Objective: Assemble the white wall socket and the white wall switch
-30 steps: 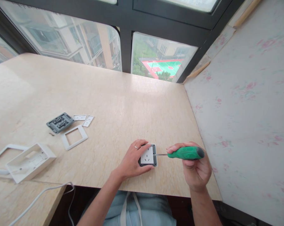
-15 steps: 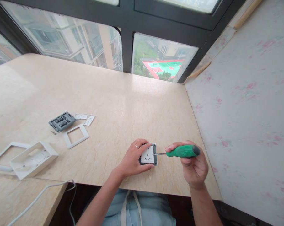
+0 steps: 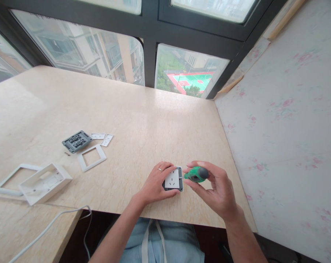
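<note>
A wall socket [image 3: 172, 179] with a white face and grey frame lies on the stone counter near its front edge. My left hand [image 3: 157, 182] grips it from the left, thumb along the near edge and fingers over the far one. In my right hand [image 3: 214, 186] is a screwdriver [image 3: 195, 174] with a green and black handle, held between thumb and fingers. Its handle is tilted up toward the camera, and the metal tip meets the right edge of the socket's white face.
On the left lie a grey socket module [image 3: 76, 141], two small white inserts [image 3: 107, 140], a white square frame [image 3: 91, 157], another white frame [image 3: 6, 179] and a white mounting box [image 3: 46, 184]. A white cable [image 3: 52, 223] runs over the front edge. A papered wall [image 3: 286, 146] bounds the right.
The screwdriver has tipped from lying nearly flat to steeper, its handle moving left and closer to the socket. My right hand has shifted its grip; the left still holds the socket.
</note>
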A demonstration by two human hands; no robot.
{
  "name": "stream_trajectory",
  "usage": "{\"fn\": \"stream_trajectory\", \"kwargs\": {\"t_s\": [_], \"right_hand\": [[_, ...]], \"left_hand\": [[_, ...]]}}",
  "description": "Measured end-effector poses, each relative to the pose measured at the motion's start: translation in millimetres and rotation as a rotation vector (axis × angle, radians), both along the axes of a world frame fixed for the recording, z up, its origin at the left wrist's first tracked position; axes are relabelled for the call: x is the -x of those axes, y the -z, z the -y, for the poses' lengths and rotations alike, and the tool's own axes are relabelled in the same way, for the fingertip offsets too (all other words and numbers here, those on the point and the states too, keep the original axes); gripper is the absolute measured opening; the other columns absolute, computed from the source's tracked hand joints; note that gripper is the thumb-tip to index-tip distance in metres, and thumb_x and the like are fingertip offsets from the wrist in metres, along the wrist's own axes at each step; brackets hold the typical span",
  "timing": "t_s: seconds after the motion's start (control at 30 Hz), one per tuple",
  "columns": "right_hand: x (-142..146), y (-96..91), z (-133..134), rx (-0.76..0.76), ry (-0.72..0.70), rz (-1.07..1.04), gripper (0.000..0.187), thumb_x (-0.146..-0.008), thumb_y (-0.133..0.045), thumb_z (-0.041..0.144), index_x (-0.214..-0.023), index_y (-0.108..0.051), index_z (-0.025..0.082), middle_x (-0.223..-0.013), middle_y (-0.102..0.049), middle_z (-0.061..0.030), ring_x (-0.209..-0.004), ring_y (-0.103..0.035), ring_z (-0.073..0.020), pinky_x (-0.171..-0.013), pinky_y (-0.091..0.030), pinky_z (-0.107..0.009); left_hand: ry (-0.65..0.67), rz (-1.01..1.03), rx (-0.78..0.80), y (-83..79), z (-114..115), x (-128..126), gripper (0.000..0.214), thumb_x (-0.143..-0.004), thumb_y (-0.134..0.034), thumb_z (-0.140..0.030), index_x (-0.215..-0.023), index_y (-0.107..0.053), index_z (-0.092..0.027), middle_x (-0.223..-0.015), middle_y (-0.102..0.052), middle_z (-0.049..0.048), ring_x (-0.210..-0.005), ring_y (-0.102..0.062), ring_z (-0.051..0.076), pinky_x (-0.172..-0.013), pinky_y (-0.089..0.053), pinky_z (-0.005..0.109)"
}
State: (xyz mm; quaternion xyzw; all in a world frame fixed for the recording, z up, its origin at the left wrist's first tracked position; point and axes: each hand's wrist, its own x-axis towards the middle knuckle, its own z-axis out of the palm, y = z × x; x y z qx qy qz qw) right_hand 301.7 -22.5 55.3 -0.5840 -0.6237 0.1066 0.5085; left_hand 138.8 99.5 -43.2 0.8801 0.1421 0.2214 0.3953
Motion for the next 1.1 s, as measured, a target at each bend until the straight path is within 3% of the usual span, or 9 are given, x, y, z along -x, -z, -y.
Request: {"fn": "stream_trajectory", "kwargs": {"t_s": [0.17, 0.5, 0.9, 1.0, 1.1], "right_hand": [[1, -3.7, -2, -0.100, -0.066, 0.211, 0.071, -0.084, -0.071, 0.006, -0.143, -0.041, 0.029, -0.112, -0.070, -0.0093, -0.096, -0.072, -0.0210, -0.078, -0.065, -0.036], [0, -4.0, 5, -0.159, 0.001, 0.224, 0.073, -0.083, -0.072, 0.004, -0.143, -0.041, 0.030, -0.104, -0.069, -0.0075, -0.093, -0.072, -0.0216, -0.072, -0.065, -0.037], [-4, -3.5, 2, -0.180, 0.126, 0.376, 0.063, -0.086, -0.074, 0.028, -0.140, -0.041, 0.025, -0.095, -0.071, -0.0073, -0.077, -0.072, -0.0202, -0.062, -0.064, -0.033], [-7, -6.2, 6, -0.151, 0.093, 0.366, 0.053, -0.096, -0.059, 0.032, -0.144, -0.040, 0.020, -0.107, -0.070, -0.0144, -0.089, -0.072, -0.0242, -0.068, -0.064, -0.039], [-9, -10.4, 13, -0.106, 0.050, 0.236, 0.048, -0.098, -0.049, 0.019, -0.145, -0.042, 0.018, -0.126, -0.063, -0.0183, -0.110, -0.067, -0.0290, -0.083, -0.062, -0.049]], "left_hand": [[-0.002, 0.014, -0.013, 1.9, 0, 0, 0.067, -0.078, -0.074, -0.047, -0.135, -0.047, -0.023, -0.131, -0.053, 0.0109, -0.123, -0.048, 0.028, -0.111, -0.037, 0.047], [-0.001, 0.009, -0.008, 2.6, 0, 0, 0.068, -0.077, -0.074, -0.049, -0.135, -0.048, -0.024, -0.132, -0.053, 0.0112, -0.125, -0.048, 0.029, -0.110, -0.038, 0.047], [-0.009, 0.012, -0.017, 3.6, 0, 1, 0.070, -0.075, -0.077, -0.047, -0.134, -0.048, -0.023, -0.133, -0.053, 0.0101, -0.124, -0.048, 0.028, -0.109, -0.038, 0.045], [-0.009, 0.006, -0.022, 2.8, 0, 1, 0.070, -0.075, -0.077, -0.048, -0.134, -0.049, -0.023, -0.133, -0.053, 0.0102, -0.124, -0.048, 0.028, -0.110, -0.037, 0.045], [-0.008, -0.003, -0.019, 1.8, 0, 1, 0.070, -0.075, -0.076, -0.048, -0.135, -0.049, -0.023, -0.133, -0.054, 0.0103, -0.124, -0.048, 0.028, -0.110, -0.038, 0.045]]}}
